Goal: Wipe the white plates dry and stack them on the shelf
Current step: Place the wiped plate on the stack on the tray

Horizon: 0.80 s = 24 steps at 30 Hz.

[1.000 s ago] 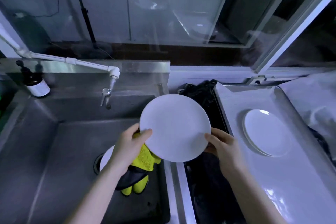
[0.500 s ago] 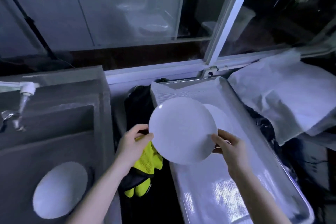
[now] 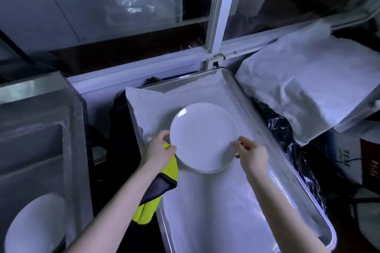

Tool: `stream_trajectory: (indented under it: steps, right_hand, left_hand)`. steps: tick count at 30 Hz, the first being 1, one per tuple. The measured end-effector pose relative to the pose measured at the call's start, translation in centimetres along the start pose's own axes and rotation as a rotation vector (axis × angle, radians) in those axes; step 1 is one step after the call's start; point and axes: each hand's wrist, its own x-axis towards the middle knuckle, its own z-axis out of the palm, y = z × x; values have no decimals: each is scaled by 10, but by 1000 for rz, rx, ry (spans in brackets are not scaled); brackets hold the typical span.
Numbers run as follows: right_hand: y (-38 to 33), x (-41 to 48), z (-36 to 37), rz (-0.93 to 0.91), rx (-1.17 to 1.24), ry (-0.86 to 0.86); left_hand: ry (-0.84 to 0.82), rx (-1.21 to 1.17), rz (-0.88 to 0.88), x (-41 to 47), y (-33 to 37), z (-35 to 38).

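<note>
Left hand [image 3: 159, 151], also clutching a yellow cloth [image 3: 171, 167], and right hand [image 3: 253, 154] pinch a face-up, near-level white plate [image 3: 203, 136] by opposite rims.

A round white plate [image 3: 203, 135], between the left hand [image 3: 158, 152] and the right hand [image 3: 253, 154], lies over a second white plate [image 3: 205, 171] midway along a long metal tray [image 3: 216, 211]. A yellow-and-black cloth [image 3: 166, 172] hangs under the left hand across the tray's left wall. A steel sink [image 3: 41, 129] holding a third white plate [image 3: 35, 224] lies left of the tray, a crumpled white sheet [image 3: 308, 92] right.
</note>
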Motion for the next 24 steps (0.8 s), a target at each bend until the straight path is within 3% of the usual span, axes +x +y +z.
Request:
stream_trajectory:
  steps: [15,24]
  right_hand:
    - [19,9,15,-14,-99,102]
    - [34,3,23,-138,-176,141]
  left_hand:
    - [69,225,32,3,4,25]
    - [67,289,13,4,2,25]
